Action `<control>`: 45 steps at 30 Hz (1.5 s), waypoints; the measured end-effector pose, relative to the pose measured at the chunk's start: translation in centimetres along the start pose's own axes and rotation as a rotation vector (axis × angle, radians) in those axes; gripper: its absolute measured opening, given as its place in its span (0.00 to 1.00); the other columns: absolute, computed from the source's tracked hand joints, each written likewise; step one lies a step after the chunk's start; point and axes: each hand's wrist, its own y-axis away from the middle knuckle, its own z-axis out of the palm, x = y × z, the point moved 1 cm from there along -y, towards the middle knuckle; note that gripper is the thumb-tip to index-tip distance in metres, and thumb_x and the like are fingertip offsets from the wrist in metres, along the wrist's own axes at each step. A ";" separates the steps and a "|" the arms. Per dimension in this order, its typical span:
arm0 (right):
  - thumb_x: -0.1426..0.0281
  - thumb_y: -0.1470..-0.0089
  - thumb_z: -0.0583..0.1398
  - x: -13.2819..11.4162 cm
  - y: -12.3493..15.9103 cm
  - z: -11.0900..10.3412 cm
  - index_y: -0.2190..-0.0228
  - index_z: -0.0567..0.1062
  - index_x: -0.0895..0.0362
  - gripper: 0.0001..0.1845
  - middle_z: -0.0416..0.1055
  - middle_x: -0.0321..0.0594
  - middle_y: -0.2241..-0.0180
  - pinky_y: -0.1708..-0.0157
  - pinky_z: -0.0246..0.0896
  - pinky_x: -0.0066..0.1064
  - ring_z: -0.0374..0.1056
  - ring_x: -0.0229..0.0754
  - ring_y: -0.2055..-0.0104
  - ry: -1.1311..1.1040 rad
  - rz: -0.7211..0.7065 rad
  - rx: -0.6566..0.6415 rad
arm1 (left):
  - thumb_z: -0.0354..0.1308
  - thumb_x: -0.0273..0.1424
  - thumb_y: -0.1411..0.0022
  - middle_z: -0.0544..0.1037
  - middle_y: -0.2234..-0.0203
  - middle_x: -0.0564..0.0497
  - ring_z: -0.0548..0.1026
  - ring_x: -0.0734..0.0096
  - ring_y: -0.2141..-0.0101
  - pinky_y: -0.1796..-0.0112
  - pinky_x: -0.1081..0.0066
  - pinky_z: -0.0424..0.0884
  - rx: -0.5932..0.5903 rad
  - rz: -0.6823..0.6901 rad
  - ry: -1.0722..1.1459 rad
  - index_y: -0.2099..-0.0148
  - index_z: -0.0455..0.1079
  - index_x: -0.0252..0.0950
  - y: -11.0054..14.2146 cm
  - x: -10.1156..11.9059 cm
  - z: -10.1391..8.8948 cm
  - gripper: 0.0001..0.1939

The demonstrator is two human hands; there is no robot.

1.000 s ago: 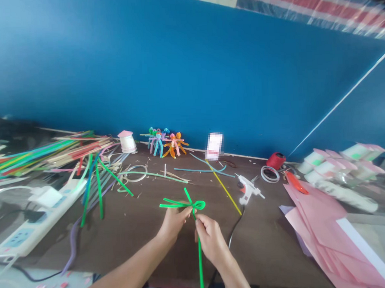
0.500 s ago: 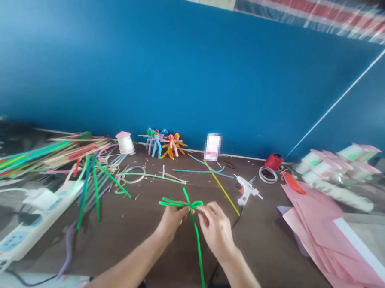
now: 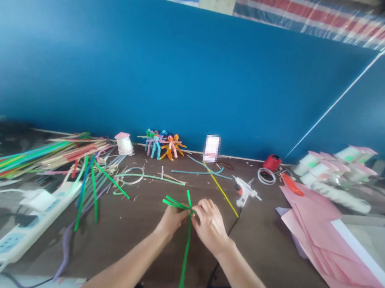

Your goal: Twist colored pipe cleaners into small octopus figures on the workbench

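Green pipe cleaners (image 3: pixel 186 251) are crossed and bent together in front of me, with short ends pointing up and left and one long strand hanging toward the table's near edge. My left hand (image 3: pixel 173 221) is closed on the bunch from the left, thumb toward the crossing. From the right, my right hand (image 3: pixel 209 222) pinches the green stems at the crossing, fingers curled. The exact join is hidden behind the fingertips. Beyond my hands stand several small pipe cleaner figures (image 3: pixel 162 145) in blue, orange, pink and purple.
A white glue gun (image 3: pixel 246 192) lies right of my hands beside a yellow pipe cleaner (image 3: pixel 222 189). Loose pipe cleaners (image 3: pixel 51 158) and a power strip (image 3: pixel 38 221) occupy the left. Pink sheets (image 3: pixel 313 223) and paper cups (image 3: pixel 319 167) are at right.
My right hand has moved slightly left and closed in on the crossing, covering the small green loop. The long hanging strand has swung to the left.
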 end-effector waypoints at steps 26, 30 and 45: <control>0.73 0.59 0.56 0.9 -0.2 0.9 0.77 0.70 0.55 0.03 0.70 0.35 0.78 0.72 0.58 0.27 0.67 0.40 0.73 -0.505 0.343 -0.043 | 0.52 0.26 0.54 0.75 0.79 0.52 0.66 0.75 0.79 0.77 0.77 0.61 -0.523 0.072 -0.403 0.70 0.74 0.34 -0.2 3.9 -2.5 0.09; 0.73 0.60 0.56 0.7 -0.6 1.2 0.81 0.69 0.57 0.03 0.67 0.32 0.82 0.76 0.55 0.25 0.64 0.37 0.78 -0.679 0.418 -0.067 | 0.53 0.27 0.52 0.76 0.76 0.52 0.70 0.71 0.75 0.72 0.75 0.64 -0.576 0.231 -0.558 0.68 0.73 0.36 -0.8 5.0 -3.2 0.09; 0.67 0.55 0.56 0.3 -0.4 1.2 0.78 0.68 0.58 0.07 0.63 0.33 0.83 0.79 0.56 0.24 0.59 0.35 0.80 -0.862 0.544 0.240 | 0.57 0.36 0.50 0.73 0.70 0.50 0.69 0.74 0.71 0.71 0.75 0.62 -0.020 -0.006 0.203 0.61 0.67 0.33 2.6 1.1 1.0 0.15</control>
